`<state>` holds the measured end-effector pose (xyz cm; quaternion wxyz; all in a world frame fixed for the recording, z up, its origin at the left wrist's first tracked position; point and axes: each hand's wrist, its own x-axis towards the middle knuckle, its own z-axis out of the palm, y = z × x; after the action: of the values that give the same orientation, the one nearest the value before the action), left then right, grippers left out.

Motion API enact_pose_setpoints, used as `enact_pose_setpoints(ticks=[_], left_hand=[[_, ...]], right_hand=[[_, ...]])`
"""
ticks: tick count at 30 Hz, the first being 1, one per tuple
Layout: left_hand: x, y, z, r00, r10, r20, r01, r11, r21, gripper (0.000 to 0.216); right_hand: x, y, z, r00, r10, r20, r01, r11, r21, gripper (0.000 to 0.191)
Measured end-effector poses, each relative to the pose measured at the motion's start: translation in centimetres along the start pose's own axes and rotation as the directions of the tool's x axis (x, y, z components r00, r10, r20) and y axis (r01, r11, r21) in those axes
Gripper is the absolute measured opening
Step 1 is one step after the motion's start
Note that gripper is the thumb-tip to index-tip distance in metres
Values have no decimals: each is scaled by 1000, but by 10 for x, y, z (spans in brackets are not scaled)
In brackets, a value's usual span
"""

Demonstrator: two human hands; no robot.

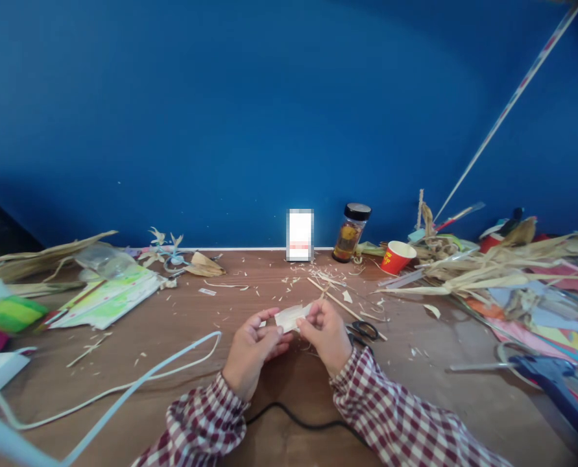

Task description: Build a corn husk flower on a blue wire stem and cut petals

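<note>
Between my two hands, a small pale strip that looks like corn husk (292, 316) is held up over the table. My left hand (254, 346) pinches its left end between thumb and fingertips. At the other end my right hand (324, 331) grips it, thumb in front and fingers behind. Black-handled scissors (365, 331) lie just right of my right hand, their blades partly hidden by it. Thin sticks (337, 298) and pale scraps are strewn beyond my hands.
A dark-lidded jar (351, 232) leans near the blue wall, beside a red paper cup (397, 257). Dried husks (464, 279) and coloured paper pile up at right, near a blue glue gun (546, 371). A white cable (123, 389) loops at left; a black cable (298, 418) runs below my wrists.
</note>
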<state>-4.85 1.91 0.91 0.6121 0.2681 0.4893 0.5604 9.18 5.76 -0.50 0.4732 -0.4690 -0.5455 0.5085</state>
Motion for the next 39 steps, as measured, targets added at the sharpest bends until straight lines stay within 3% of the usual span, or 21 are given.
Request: enact_pose_setpoints(ticks=[5,9,15,25,33,39], left_hand=[[5,-8,-4,1000,23,8,-23,999,36,57],[6,-7,-4,1000,-6,-26,5,999,-52,53],[6,-4,-3,997,-8,-74,3,998,-69,51],[7,-9,-5,999,38,-28,-39,999,-10,61],[4,-9,-4,997,65,50,-64,998,-23,71],[5,-10,-5,991,101,84,-106,993,54,67]], right_hand=[[-4,-5,3,999,-20,32,20,1000,-10,28],[-3,-5,5,992,72,106,-83,991,108,29],[1,-3,5,980,163,112,-187,948,258,33],[-2,-1,4,969,114,219,-151,975,164,34],[1,0,3,982,111,154,-142,967,211,33],[-1,2,3,984,86,155,-108,984,140,30]])
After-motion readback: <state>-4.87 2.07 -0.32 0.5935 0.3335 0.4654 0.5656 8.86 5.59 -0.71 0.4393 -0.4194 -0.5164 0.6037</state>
